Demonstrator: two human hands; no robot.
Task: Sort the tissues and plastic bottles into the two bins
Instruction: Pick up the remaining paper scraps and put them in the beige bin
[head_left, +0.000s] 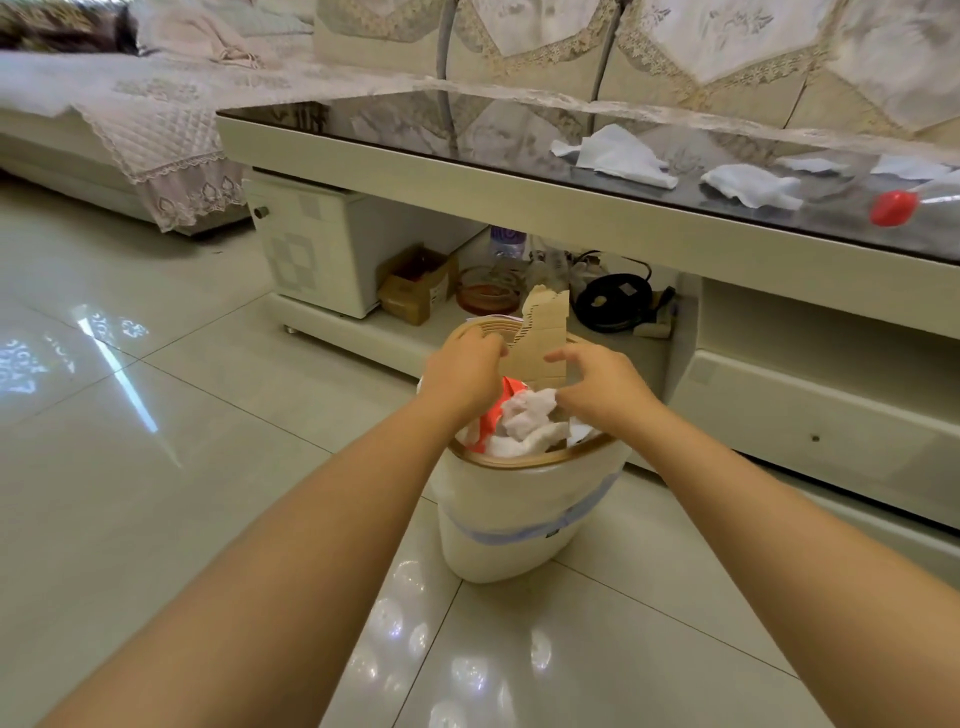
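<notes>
A white bin with a gold rim (524, 519) stands on the floor in front of the coffee table. It holds crumpled tissues (530, 423), a red-and-white wrapper (491, 415) and a piece of cardboard (543, 332). My left hand (467, 371) hovers over the bin's left side, fingers bent down beside the cardboard; their tips are hidden. My right hand (597, 384) is over the right side with loosely spread fingers, just above the tissues and holding nothing. Several tissues (618, 156) lie on the glass tabletop, and a clear bottle with a red cap (892, 208) lies at its right edge.
The coffee table (467, 182) runs across behind the bin; its lower shelf holds a cardboard box (415, 288), an ashtray (488, 296) and a black kettle base (615, 301). A covered sofa (156, 114) sits at the back left. Glossy tile floor (156, 467) spreads left.
</notes>
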